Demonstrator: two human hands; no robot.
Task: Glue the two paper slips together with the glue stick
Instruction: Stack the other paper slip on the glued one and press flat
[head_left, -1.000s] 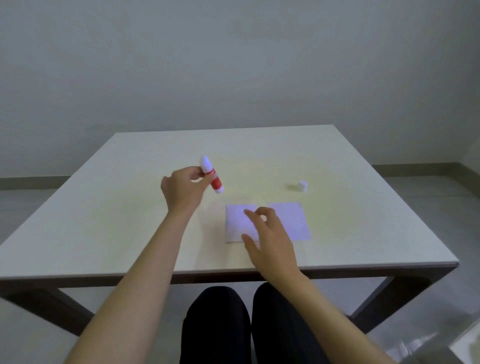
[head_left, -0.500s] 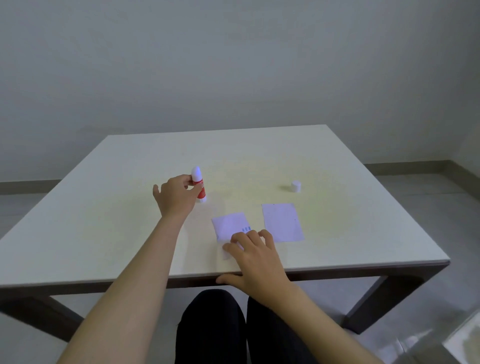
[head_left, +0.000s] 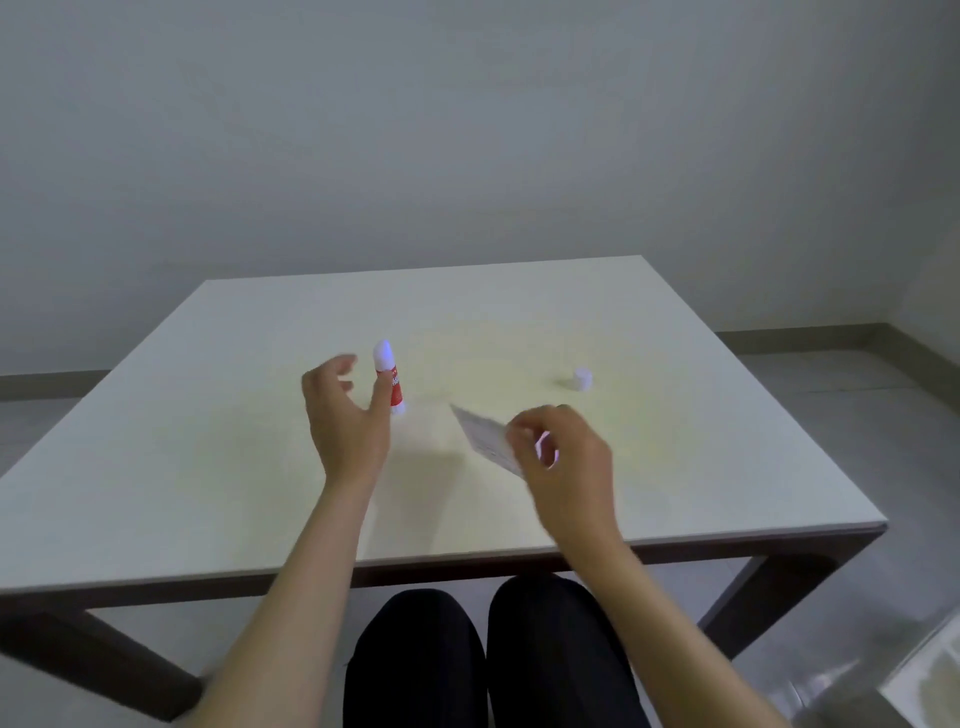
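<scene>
A red and white glue stick (head_left: 390, 382) stands upright on the white table (head_left: 208, 467), its white tip up. My left hand (head_left: 343, 415) hovers just beside it on the near left, fingers spread and off the stick. My right hand (head_left: 563, 457) pinches a white paper slip (head_left: 485, 436) and holds it tilted above the table. The second slip is hidden behind that hand; only a small pale patch shows between the fingers.
A small white cap (head_left: 582, 378) sits on the table at the right rear. The table's near edge runs just above my knees. A grey wall rises behind the table, and floor lies to the right.
My left hand has set the glue stick down upright and let go of it. My right hand has picked a slip up off the table and lifted it.
</scene>
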